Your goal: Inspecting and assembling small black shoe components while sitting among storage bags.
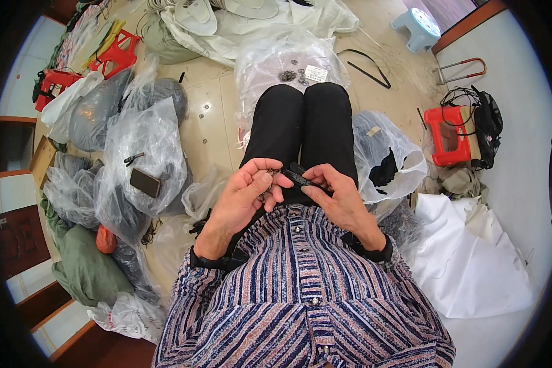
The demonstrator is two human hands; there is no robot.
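Above my lap, my left hand (pixel 240 191) is closed, with thumb and fingers around several small dark metal pieces (pixel 275 173). Their exact kind is too small to make out. Facing it, my right hand (pixel 343 201) pinches a short black strap-like piece (pixel 299 176) between thumb and fingers. One end of this piece points toward the left fingertips, very close to them. Past my knees, a pile of similar dark metal pieces (pixel 287 76) lies on a clear plastic bag (pixel 260 58), beside a white label (pixel 316 73).
Stuffed plastic bags (pixel 119 159) crowd the left, with a phone (pixel 145 183) on top. An open clear bag (pixel 411 175) with black items stands by my right knee. Further off are red stools (pixel 451 156), a blue stool (pixel 417 29) and white cloth (pixel 466 264).
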